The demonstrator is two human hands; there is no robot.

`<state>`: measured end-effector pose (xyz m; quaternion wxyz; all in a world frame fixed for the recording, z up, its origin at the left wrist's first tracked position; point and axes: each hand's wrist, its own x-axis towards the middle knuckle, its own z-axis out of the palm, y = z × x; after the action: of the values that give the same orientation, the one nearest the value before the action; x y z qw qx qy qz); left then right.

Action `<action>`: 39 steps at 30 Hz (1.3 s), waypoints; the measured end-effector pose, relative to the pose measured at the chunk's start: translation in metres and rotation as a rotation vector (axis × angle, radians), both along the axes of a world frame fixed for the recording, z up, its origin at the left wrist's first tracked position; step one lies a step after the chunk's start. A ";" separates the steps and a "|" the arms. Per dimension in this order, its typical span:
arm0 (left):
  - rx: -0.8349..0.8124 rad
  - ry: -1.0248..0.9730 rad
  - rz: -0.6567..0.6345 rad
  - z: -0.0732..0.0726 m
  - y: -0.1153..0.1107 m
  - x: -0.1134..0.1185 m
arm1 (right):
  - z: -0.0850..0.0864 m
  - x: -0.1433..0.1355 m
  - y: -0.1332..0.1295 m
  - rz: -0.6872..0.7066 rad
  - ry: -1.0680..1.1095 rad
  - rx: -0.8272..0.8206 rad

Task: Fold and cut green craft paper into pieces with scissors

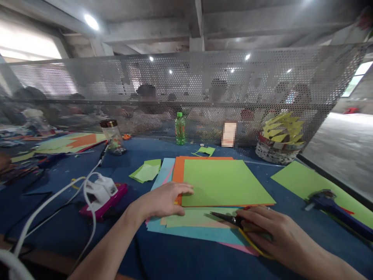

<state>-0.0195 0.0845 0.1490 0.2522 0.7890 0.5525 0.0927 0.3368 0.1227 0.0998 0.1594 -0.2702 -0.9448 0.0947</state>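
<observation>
A stack of coloured paper lies in front of me, a green sheet [215, 182] on top and an orange sheet [178, 171] just beneath. Light green, blue and pink sheets stick out below and to the left. My left hand [167, 198] rests at the stack's left edge, fingers apart, with nothing held. A pair of scissors [230, 218] with dark blades and yellow-edged handles is in my right hand [265, 229], over the near edge of the stack. The blades point left and look nearly closed. Part of the handles is hidden by my fingers.
A glue gun [335, 210] lies on a green sheet [297, 177] at the right, beside a basket [275, 151] of cut yellow paper. A magenta power strip [105, 204] with white cables sits left. Behind stand a green bottle [180, 130], a glass jar [115, 140] and a perforated screen [186, 85].
</observation>
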 end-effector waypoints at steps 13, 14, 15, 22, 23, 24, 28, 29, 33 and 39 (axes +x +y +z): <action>0.035 -0.049 0.060 0.001 0.000 -0.002 | 0.000 0.001 0.000 0.004 0.001 0.009; 0.048 -0.055 0.059 0.001 0.000 -0.001 | 0.000 0.001 0.000 0.005 0.001 0.008; 0.059 -0.060 0.059 0.001 0.000 -0.001 | 0.000 0.001 0.000 0.006 0.002 0.006; 0.118 -0.075 0.069 0.002 0.000 0.003 | 0.001 0.000 -0.002 0.011 0.004 -0.001; 0.141 -0.078 0.082 0.003 -0.001 0.004 | 0.001 -0.001 -0.002 0.017 0.005 -0.002; 0.159 -0.088 0.094 0.003 -0.001 0.004 | 0.001 -0.001 -0.002 0.018 0.010 0.000; 0.169 -0.171 0.115 0.003 -0.002 0.005 | 0.006 -0.003 -0.004 0.025 0.039 -0.006; 0.161 -0.194 0.115 0.002 -0.002 0.006 | 0.008 -0.003 -0.006 0.031 0.039 -0.016; 0.139 -0.268 0.113 0.001 -0.002 0.007 | 0.017 -0.007 -0.009 0.067 0.025 -0.034; 0.115 -0.330 0.142 0.004 -0.004 0.010 | 0.009 -0.003 0.002 -0.054 0.130 0.127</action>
<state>-0.0096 0.0802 0.1530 0.2866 0.7353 0.5516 0.2701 0.3340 0.1247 0.1088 0.2398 -0.2781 -0.9289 0.0478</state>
